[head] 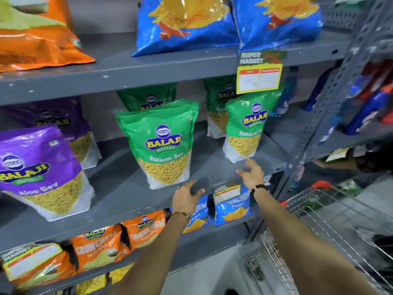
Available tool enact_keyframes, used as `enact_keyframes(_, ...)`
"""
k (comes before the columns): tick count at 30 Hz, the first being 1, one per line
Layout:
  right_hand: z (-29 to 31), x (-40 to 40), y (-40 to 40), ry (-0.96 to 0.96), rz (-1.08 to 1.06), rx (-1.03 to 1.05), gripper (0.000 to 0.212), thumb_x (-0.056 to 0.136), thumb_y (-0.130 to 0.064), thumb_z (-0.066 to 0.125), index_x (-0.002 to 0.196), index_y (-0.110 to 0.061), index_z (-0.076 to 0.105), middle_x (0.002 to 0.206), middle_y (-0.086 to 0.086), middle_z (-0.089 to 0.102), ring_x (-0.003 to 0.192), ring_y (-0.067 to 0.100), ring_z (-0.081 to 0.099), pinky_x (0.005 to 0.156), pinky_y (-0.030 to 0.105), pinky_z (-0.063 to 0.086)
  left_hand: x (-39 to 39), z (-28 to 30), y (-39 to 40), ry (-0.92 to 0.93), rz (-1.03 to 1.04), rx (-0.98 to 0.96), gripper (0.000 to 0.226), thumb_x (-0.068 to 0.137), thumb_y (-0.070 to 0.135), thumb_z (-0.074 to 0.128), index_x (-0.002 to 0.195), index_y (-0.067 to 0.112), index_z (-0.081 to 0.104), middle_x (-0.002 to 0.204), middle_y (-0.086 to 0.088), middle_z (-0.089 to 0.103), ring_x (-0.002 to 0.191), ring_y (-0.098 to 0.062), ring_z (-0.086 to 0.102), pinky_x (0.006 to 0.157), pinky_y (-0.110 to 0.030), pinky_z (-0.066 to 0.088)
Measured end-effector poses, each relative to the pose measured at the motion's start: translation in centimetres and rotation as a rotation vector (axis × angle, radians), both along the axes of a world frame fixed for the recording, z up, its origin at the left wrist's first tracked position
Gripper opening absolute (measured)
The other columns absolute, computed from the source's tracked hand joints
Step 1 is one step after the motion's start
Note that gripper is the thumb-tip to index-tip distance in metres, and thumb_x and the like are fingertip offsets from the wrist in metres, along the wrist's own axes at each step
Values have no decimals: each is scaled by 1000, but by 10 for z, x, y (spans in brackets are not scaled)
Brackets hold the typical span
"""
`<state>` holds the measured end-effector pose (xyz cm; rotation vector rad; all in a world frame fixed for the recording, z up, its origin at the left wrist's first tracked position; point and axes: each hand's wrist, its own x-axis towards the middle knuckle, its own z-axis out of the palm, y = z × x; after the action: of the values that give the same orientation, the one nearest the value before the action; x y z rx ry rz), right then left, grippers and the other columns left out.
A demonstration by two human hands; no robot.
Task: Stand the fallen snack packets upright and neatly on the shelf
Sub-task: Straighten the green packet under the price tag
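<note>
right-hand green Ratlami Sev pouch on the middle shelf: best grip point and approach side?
Probably the lower sides of the green Ratlami Sev pouch, just above its white base gusset, approached from the open shelf front. It stands tilted with its top under the price tag, so the top is awkward to reach. The right hand is open just below its base; the left hand is empty.

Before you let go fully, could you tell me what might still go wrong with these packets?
1. The right green Ratlami Sev packet stands tilted near the shelf's front edge, and the open right hand has no grip on it, so it may tip forward.
2. The middle green packet leans too, and the left hand is off it.
</note>
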<state>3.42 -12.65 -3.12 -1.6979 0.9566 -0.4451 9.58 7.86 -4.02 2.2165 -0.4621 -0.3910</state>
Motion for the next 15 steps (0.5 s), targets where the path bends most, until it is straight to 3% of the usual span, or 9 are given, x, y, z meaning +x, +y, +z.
enact_keyframes(7, 0, 3, -96, -30, 15, 108, 74, 81, 4, 62, 144, -6, 25, 151, 14, 30, 138, 29, 31, 107, 39, 32, 16, 4, -102, 41, -7, -26, 57, 81, 30, 68, 132, 13, 50, 134, -12, 57, 122, -26, 54, 102, -34, 41)
enact_keyframes(9, 3, 9, -121, -43, 95, 139, 76, 81, 11, 58, 145, -6, 21, 153, 14, 25, 139, 30, 28, 99, 34, 40, 23, 7, -127, 39, 28, -25, 62, 79, 29, 70, 134, 11, 47, 137, -13, 54, 126, -27, 51, 104, -33, 37)
enact_keyframes(11, 5, 18, -143, -71, 182, 216, 77, 82, 16, 53, 146, -7, 16, 155, 13, 19, 141, 31, 24, 81, 21, 49, 31, 9, -147, 51, 64, -34, 68, 77, 28, 72, 137, 9, 44, 140, -13, 51, 128, -28, 48, 105, -34, 36)
enact_keyframes(12, 7, 23, -152, -64, 230, 233, 80, 81, 17, 53, 146, -7, 14, 155, 13, 17, 141, 31, 22, 80, 20, 49, 35, 9, -155, 55, 76, -45, 68, 76, 27, 73, 136, 9, 45, 139, -13, 52, 127, -29, 48, 104, -36, 38)
enact_keyframes(15, 1, 39, -174, 85, 421, 131, 98, 72, 11, 67, 147, -10, 8, 156, 8, 17, 142, 26, 21, 110, 39, 31, 42, 10, -173, 68, 98, -61, 60, 73, 22, 75, 126, 8, 51, 128, -12, 61, 118, -29, 55, 95, -37, 44)
